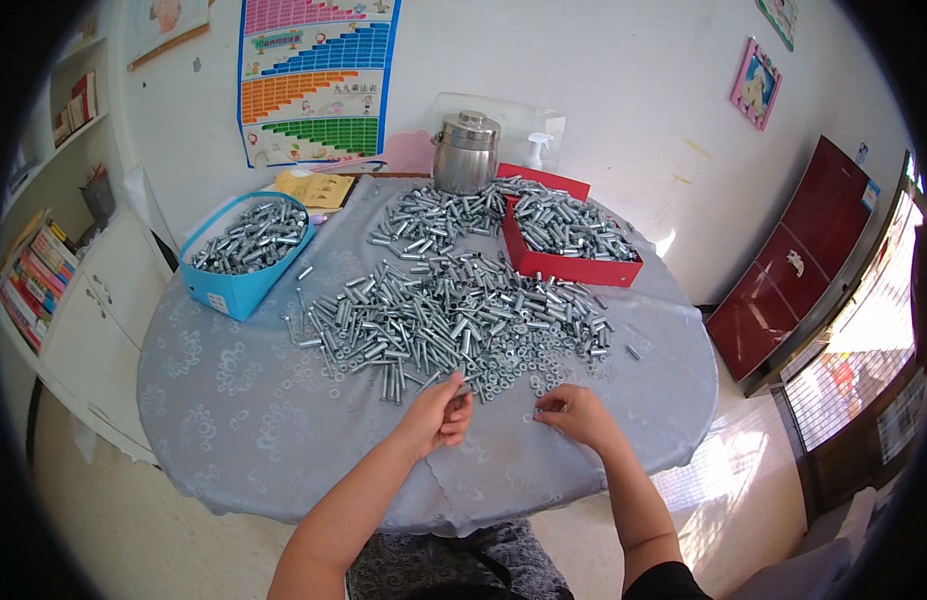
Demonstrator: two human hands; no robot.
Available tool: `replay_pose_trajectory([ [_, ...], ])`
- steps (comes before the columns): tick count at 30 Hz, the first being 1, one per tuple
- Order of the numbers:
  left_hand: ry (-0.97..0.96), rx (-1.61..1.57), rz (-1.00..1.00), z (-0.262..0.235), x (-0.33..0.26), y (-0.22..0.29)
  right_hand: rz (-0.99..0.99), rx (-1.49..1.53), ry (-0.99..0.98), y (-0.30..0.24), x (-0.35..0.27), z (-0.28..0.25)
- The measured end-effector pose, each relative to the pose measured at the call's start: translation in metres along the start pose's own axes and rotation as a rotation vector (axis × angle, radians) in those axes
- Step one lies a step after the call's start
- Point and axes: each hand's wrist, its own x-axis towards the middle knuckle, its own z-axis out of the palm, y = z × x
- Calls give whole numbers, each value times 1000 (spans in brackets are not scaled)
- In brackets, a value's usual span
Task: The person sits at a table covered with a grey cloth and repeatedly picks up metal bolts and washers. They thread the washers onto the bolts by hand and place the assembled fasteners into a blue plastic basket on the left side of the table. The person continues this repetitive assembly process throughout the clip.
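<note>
Left hand point(434, 418) curled, thumb against fingers, at near edge of pile, can't tell if it's clamped on anything; right hand point(576, 412) has fingertips bunched low over tablecloth point(254, 430), pinch contents unclear. Left to right: open blue box point(246, 290) full of metal fasteners, loose pile of bolts and sleeves point(414, 325) mid-table, flat washers point(499, 375) along its near side, filled red box point(584, 268) behind right.
</note>
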Motion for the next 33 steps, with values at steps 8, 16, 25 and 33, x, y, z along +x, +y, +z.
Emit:
replay_pose_trajectory([
  [8,55,-32,3,-3,0,1,-89,340,34,-38,24,8],
  [16,122,3,45,0,-1,0,-373,404,-18,-57,48,32],
  [25,222,93,150,0,0,-4,-445,286,-66,-62,55,32],
  [33,300,213,207,0,5,-7,-209,347,-125,-58,55,44],
])
